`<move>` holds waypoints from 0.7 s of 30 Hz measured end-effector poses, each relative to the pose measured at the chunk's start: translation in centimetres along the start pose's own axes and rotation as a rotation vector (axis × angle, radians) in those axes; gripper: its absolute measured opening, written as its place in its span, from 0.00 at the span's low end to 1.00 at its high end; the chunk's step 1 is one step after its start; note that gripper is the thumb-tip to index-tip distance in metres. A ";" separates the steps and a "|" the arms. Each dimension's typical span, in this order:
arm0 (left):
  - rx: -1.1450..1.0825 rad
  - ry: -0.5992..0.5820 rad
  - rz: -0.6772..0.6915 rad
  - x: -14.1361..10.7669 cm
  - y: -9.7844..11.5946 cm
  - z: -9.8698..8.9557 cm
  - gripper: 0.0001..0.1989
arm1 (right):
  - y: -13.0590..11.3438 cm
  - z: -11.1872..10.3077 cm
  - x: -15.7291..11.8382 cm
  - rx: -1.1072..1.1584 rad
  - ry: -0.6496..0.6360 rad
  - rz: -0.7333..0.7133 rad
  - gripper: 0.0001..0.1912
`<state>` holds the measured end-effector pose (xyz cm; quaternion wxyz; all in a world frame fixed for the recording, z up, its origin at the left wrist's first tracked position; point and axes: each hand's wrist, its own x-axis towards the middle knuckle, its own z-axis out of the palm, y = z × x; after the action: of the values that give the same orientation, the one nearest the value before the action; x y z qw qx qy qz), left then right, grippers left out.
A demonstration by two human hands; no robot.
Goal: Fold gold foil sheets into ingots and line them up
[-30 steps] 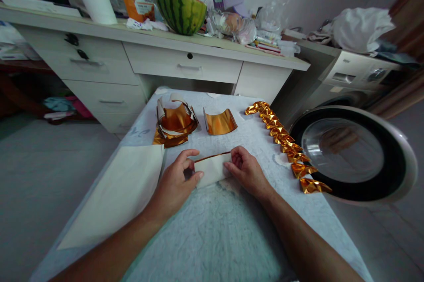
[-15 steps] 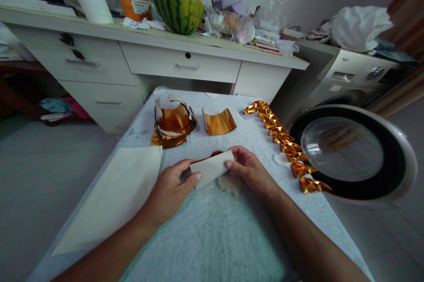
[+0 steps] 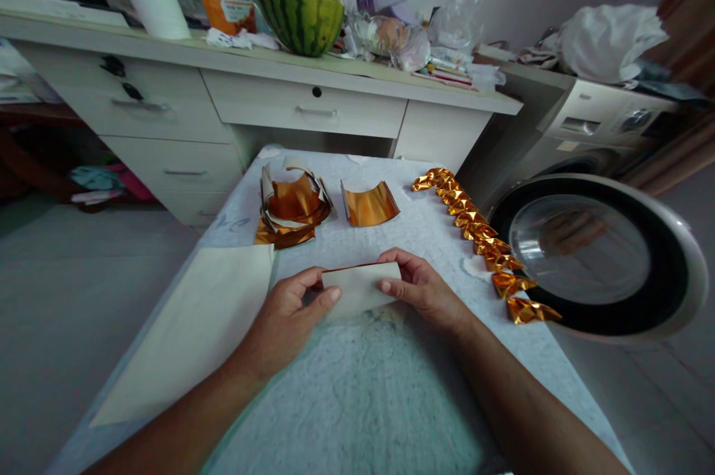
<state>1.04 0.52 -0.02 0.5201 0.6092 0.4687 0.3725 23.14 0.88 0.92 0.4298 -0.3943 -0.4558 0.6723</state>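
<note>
Between my two hands is a sheet of gold foil paper (image 3: 360,287), its pale back facing me and a thin coppery edge showing along the top. My left hand (image 3: 293,315) pinches its left end, thumb in front. At the right end my right hand (image 3: 416,287) grips it the same way, with the fingers behind partly hidden. Beyond my hands lies a curved gold sheet (image 3: 371,205), and left of that a stack of curled gold sheets (image 3: 293,207). A row of folded gold foil pieces (image 3: 474,231) runs down the table's right side.
A cream paper sheet (image 3: 195,333) lies on the left of the cloth-covered table (image 3: 357,408). Behind stands a white desk (image 3: 268,91) holding a cut watermelon (image 3: 302,17) and clutter. An open washing machine door (image 3: 597,255) juts beside the table's right edge.
The right end of the held paper has come down slightly, so its top edge is straighter and more level. Both hands keep their grip in nearly the same place.
</note>
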 end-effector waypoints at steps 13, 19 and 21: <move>0.103 0.008 -0.011 0.1 -0.1 -0.2 0.13 | 0.9 0.2 0.3 -0.059 0.032 0.031 0.17; 0.140 0.011 -0.032 0.1 0.2 -0.2 0.15 | 1.0 0.1 0.2 -0.108 0.029 0.048 0.17; 0.150 0.020 -0.035 0.0 0.2 -0.2 0.15 | 1.0 0.1 0.2 -0.118 0.026 0.046 0.17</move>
<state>0.94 0.61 0.24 0.4747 0.6343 0.5111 0.3334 22.73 0.81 0.00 0.3959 -0.4379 -0.4798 0.6490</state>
